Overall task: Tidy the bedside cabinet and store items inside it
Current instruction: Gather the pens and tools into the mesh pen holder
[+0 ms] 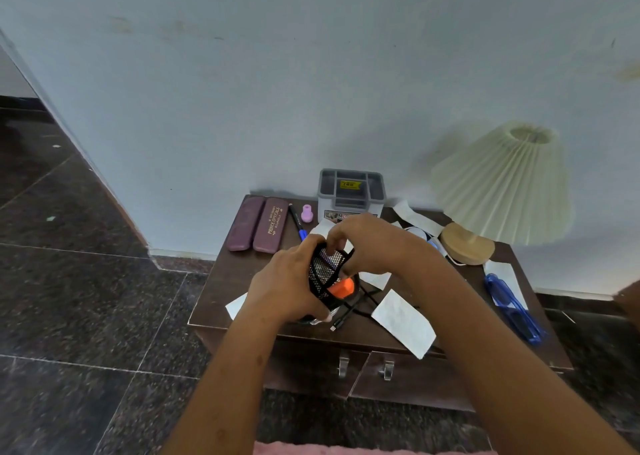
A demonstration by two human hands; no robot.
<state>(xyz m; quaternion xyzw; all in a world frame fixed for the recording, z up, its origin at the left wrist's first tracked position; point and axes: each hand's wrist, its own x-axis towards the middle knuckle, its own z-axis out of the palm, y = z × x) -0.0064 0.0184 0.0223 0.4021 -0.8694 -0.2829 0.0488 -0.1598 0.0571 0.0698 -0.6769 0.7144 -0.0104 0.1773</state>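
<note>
A black mesh pen cup [325, 274] is held tilted over the middle of the dark wooden bedside cabinet [221, 281]. My left hand [287, 281] grips its side. My right hand [374, 243] pinches its upper rim, fingers reaching into the opening. An orange object [341, 287] sits just under the cup. A black cable [349, 311] lies below. Two maroon spectacle cases [258, 228], a pen [297, 221], a pink small item [307, 213] and a grey plastic organiser [351, 191] stand at the back.
White paper slips [403, 321] lie scattered on the top. A pleated cream lamp [502, 184] on a wooden base stands at the back right, blue glasses [512, 307] at the right edge. Two cabinet doors with metal handles [365, 368] are closed. Dark tiled floor to the left.
</note>
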